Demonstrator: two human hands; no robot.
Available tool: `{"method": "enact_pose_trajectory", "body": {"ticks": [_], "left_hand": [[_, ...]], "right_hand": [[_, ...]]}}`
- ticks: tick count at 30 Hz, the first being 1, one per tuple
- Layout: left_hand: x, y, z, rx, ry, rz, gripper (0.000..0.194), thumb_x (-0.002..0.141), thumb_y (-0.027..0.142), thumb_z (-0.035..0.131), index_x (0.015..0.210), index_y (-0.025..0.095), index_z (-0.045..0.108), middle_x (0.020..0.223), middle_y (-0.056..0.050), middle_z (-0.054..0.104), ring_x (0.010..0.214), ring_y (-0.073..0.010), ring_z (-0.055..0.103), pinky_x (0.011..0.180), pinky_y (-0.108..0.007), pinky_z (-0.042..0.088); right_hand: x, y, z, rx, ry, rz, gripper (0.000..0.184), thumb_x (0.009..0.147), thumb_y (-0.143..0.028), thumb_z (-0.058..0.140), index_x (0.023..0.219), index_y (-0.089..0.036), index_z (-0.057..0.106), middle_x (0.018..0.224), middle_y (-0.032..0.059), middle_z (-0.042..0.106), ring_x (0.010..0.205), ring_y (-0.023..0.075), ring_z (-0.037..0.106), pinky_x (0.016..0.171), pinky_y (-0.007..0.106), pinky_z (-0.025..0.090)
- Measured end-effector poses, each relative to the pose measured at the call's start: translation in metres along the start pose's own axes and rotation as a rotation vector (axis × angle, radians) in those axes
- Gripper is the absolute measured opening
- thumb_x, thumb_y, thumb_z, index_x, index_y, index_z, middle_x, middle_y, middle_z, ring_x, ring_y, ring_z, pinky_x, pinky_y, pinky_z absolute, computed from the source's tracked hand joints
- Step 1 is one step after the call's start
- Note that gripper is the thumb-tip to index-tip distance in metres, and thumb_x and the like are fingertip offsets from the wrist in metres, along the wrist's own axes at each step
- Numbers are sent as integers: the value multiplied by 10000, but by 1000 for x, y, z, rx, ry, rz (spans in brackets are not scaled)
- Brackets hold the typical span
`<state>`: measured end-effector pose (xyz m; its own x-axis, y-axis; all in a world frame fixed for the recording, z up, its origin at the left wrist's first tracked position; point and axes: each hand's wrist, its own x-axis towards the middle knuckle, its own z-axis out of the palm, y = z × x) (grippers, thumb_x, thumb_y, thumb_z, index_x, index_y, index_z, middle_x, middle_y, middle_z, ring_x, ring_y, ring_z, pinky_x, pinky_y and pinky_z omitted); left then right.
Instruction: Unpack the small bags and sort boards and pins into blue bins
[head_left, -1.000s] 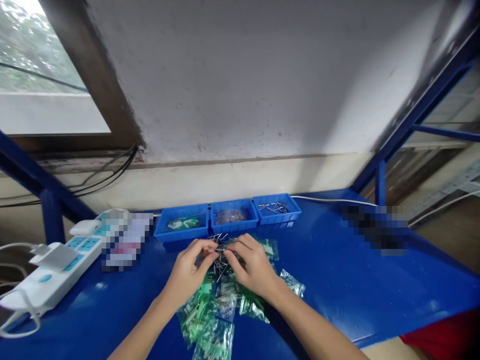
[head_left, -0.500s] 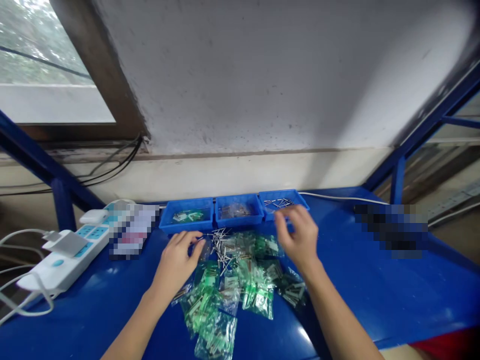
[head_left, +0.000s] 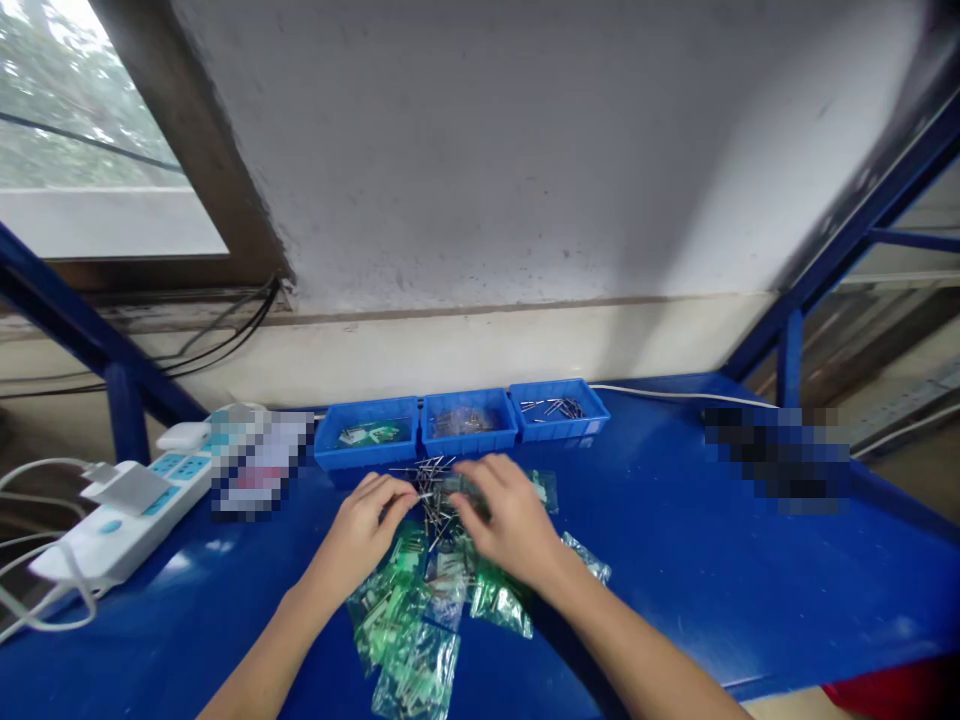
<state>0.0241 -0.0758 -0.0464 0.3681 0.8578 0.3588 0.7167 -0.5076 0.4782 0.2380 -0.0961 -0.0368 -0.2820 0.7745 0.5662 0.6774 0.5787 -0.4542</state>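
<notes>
A loose heap of thin metal pins (head_left: 435, 520) lies on the blue table between my hands. At its left edge my left hand (head_left: 367, 525) is closed in a pinch, with a thin, pale metal pin (head_left: 424, 495) at the fingertips. My right hand (head_left: 514, 520) reaches over the heap's right side, thumb and forefinger apart, and no held thing shows. Green and clear plastic packets (head_left: 416, 670) of small parts are spread below and around the heap. Some packets are partly hidden under my right hand.
Behind the heap stand three blue bins: the left bin (head_left: 367, 459) with green packets, the middle bin (head_left: 471, 440) with clear packets, the right bin (head_left: 562, 429) with loose pins. A white power strip (head_left: 82, 550) with plugs and cables lies at left. Blurred-out items flank both sides.
My right hand has moved from in front of the right bin left and down to the pin heap. My left hand stays beside the heap, still pinching. The view has shifted slightly.
</notes>
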Motion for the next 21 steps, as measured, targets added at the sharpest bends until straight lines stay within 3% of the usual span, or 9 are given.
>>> {"method": "enact_pose_trajectory", "body": {"ticks": [3, 9, 15, 21], "left_hand": [[-2, 13, 5, -86, 3, 47, 265, 913, 302, 420, 728, 210, 585, 672, 2, 601, 664, -158, 550, 626, -255, 437], [-6, 12, 5, -124, 24, 2, 360, 924, 300, 397, 612, 192, 541, 601, 4, 571, 608, -144, 557, 584, -245, 430], [-9, 13, -1, -163, 64, 73, 143, 904, 275, 485, 943, 215, 609, 781, -13, 615, 733, -152, 584, 660, -245, 464], [-11, 18, -3, -151, 63, 59, 244, 938, 264, 406, 763, 191, 559, 669, -1, 565, 656, -140, 555, 611, -236, 437]], "right_hand": [[-7, -14, 17, 44, -106, -107, 161, 887, -186, 464, 1001, -171, 576, 869, 78, 599, 811, 204, 524, 725, 346, 459], [-7, -14, 18, 59, -58, -116, 178, 918, -226, 434, 927, -173, 604, 827, 73, 585, 766, 184, 517, 682, 319, 440], [-6, -14, 14, 123, -4, -23, 250, 931, -247, 401, 795, -171, 596, 735, 54, 545, 707, 166, 513, 652, 306, 428], [-6, -19, 14, 128, -19, -71, 163, 910, -241, 450, 942, -168, 592, 832, 67, 595, 764, 174, 546, 683, 314, 437]]}}
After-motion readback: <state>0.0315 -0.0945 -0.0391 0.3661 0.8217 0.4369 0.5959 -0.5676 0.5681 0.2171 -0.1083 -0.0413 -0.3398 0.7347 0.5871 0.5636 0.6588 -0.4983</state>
